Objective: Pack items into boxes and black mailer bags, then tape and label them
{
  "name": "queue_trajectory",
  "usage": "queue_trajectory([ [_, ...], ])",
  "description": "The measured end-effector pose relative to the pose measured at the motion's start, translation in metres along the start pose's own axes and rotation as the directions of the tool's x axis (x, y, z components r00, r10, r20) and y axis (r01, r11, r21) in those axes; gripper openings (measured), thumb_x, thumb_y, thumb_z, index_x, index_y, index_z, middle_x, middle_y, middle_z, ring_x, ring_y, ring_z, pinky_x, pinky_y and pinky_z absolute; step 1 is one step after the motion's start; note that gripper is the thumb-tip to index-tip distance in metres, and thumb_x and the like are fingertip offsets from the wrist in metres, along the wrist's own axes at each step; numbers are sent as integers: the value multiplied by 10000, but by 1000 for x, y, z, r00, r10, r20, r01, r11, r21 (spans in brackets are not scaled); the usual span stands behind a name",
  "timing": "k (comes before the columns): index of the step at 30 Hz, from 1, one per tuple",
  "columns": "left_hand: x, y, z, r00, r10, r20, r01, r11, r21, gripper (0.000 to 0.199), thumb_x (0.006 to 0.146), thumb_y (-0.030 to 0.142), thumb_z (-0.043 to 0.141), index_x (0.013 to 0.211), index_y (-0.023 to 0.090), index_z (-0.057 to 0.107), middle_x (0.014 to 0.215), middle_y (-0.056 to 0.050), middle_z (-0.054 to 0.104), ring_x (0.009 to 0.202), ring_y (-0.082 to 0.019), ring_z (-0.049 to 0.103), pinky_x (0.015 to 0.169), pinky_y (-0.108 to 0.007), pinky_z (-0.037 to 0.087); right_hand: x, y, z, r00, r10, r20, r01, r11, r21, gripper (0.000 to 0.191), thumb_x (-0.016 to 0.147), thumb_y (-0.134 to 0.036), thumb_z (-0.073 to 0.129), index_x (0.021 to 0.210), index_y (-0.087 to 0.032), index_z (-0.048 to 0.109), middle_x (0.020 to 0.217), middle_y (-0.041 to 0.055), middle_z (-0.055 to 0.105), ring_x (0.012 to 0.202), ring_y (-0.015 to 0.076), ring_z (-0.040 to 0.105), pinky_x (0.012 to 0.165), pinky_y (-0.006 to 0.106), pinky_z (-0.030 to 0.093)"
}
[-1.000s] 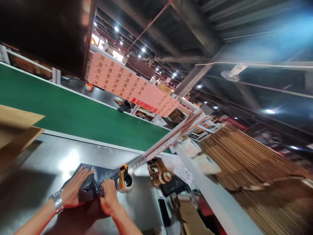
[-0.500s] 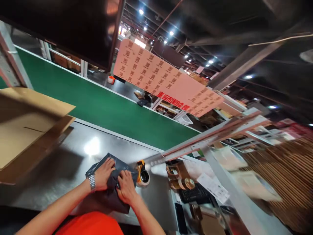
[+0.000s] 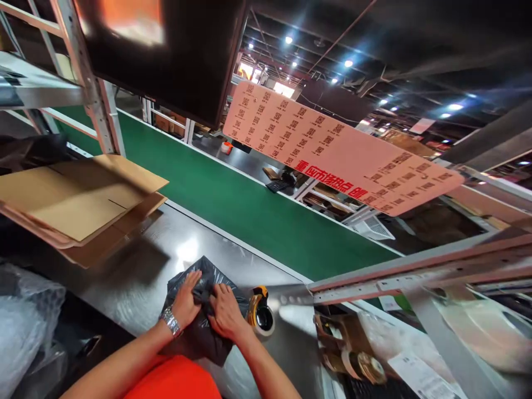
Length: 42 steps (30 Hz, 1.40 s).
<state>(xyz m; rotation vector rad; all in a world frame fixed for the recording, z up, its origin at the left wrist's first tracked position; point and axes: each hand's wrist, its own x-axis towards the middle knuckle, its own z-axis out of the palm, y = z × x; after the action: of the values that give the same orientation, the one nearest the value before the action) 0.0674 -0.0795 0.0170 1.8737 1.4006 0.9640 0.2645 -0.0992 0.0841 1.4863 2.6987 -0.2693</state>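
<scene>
From where I stand, the person has both bare hands on a parcel wrapped in crinkled black plastic film (image 3: 201, 339), which lies on a shiny silver metal worktop (image 3: 137, 296), close in front of the red clothing (image 3: 178, 382); the left hand (image 3: 187, 303), with a silver link-band watch (image 3: 170, 321) at its wrist, is mostly open, fingers together and laid over the film on the parcel's upper face; the right hand (image 3: 226, 311) is half closed, its fingers bent onto the gathered film near the middle; whether those fingertips pinch the plastic, I cannot tell.

Just to the right of the parcel sits a yellow-and-black tape dispenser with a thick roll (image 3: 259, 311); over on the left, flat tan cardboard pieces (image 3: 78, 194) lie stacked, and nearer the person is a heap of clear bubbly plastic wrap (image 3: 25, 327).

Beyond the worktop runs a long green belt (image 3: 249, 221); above it hang a big black screen (image 3: 187, 66) and a pink board printed with codes and red characters (image 3: 357, 152); down at the right, past the worktop's edge, I can see brown tape rolls (image 3: 366, 367) and a white printed sheet (image 3: 419, 377), near a dark keyboard, partly cut off by the view.
</scene>
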Motion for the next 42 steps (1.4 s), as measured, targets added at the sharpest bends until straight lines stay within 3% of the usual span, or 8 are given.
queue_trajectory([
  [5, 11, 15, -18, 982, -126, -138, 101, 979, -176, 319, 910, 187, 551, 1075, 188, 824, 1035, -109, 875, 953, -264, 813, 956, -419, 665, -15, -2, 1, 986, 57, -154, -47, 997, 69, 285, 967, -415, 766, 1157, -210, 709, 1318, 171, 675, 1202, 370, 598, 1046, 573, 546],
  [10, 7, 24, -9, 964, -158, -214, 134, 983, -125, 246, 912, 207, 558, 961, 192, 798, 998, -100, 874, 911, -274, 819, 922, -422, 667, -26, 15, 29, 955, 96, -282, -16, 962, 274, 417, 785, -117, 693, 1186, -213, 631, 1326, 144, 648, 1192, 326, 594, 1036, 509, 573],
  [17, -20, 23, 18, 999, -19, -37, 26, 979, 203, 852, 803, 161, 597, 1650, 82, 561, 1762, -205, 543, 1664, -375, 487, 1397, -640, 396, -9, 19, 45, 964, 31, -264, 60, 942, 330, 460, 811, -114, 593, 1253, -201, 684, 1322, 170, 695, 1229, 341, 640, 1076, 547, 584],
  [23, -39, 50, 22, 977, -73, 199, -11, 919, 394, 1159, 772, 376, 727, 1736, -111, 308, 1862, -349, 170, 1769, -471, 169, 1435, -670, 258, 3, 17, 3, 998, -49, 27, 45, 988, 149, 316, 858, -219, 632, 1112, -98, 776, 1294, 253, 721, 1197, 382, 659, 1099, 568, 564],
  [27, -36, 54, 31, 976, -95, 194, 1, 898, 439, 1481, 604, 713, 884, 1706, -129, 362, 1832, -413, 162, 1739, -579, 157, 1408, -758, 222, 14, 16, -9, 995, -57, 76, 46, 988, 147, 304, 823, -204, 673, 1049, -78, 832, 1206, 245, 772, 1136, 361, 703, 1043, 490, 593],
  [33, -38, 38, 48, 998, -36, 53, 5, 875, 484, 961, 762, 403, 803, 1619, 25, 588, 1803, -323, 404, 1700, -532, 356, 1393, -713, 278, 5, 26, -30, 980, -143, 135, 98, 949, 299, 203, 803, -290, 794, 966, -191, 861, 1101, 103, 832, 962, 259, 747, 877, 346, 628],
  [36, -39, 36, 47, 996, -12, 91, -34, 874, 484, 811, 819, 341, 754, 1579, 84, 639, 1749, -269, 530, 1679, -501, 416, 1369, -721, 333, -3, 38, -40, 983, -186, 13, 150, 832, 534, 186, 862, -233, 742, 998, -259, 867, 1095, 43, 841, 1012, 236, 773, 955, 364, 635],
  [42, -38, 41, 47, 994, 6, 112, -57, 885, 461, 685, 896, 222, 644, 1552, 28, 646, 1663, -272, 631, 1631, -442, 519, 1372, -684, 405, 1, 36, 0, 921, 220, -320, -20, 849, 528, 557, 946, -74, 494, 1409, -211, 773, 1320, 159, 782, 1262, 281, 734, 1155, 511, 612],
])
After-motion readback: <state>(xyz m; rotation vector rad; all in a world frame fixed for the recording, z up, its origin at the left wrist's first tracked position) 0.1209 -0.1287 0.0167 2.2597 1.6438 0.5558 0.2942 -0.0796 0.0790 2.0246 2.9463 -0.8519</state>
